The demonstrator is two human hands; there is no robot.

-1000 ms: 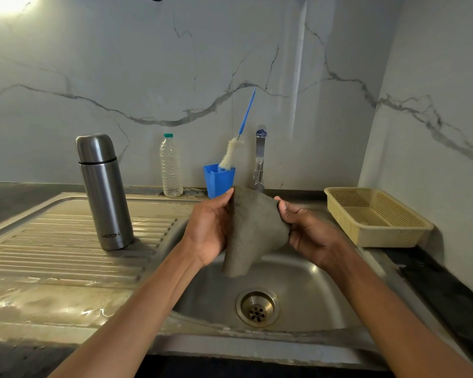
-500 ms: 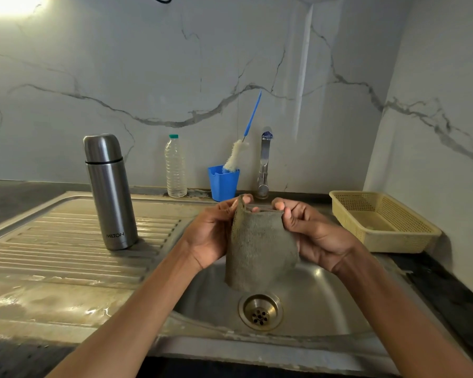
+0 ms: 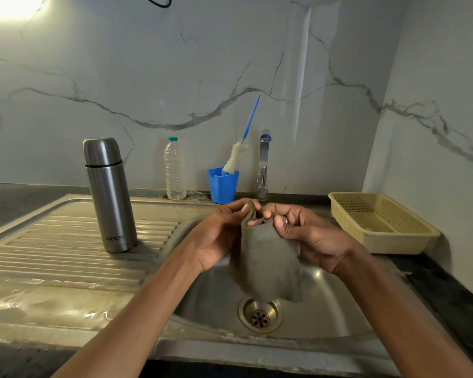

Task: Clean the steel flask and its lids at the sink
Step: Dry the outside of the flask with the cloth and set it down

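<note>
- The left hand (image 3: 220, 236) and the right hand (image 3: 309, 236) are close together over the sink (image 3: 325, 304), each pinching the top edge of a grey cloth (image 3: 265, 263) between thumb and fingers.
- The cloth hangs down from both grips, its lower edge just above the drain (image 3: 260, 315).
- The steel flask (image 3: 108, 195) stands upright on the ribbed draining board (image 3: 52, 246), left of the hands and well apart from them, with its cap on.
- At the far edge, by the wall, stand a clear plastic bottle (image 3: 175, 170), a blue cup (image 3: 223, 185) holding a bottle brush (image 3: 236, 159), and the tap (image 3: 263, 165).
- A yellow basket (image 3: 380, 222) sits on the counter at the right of the sink.
</note>
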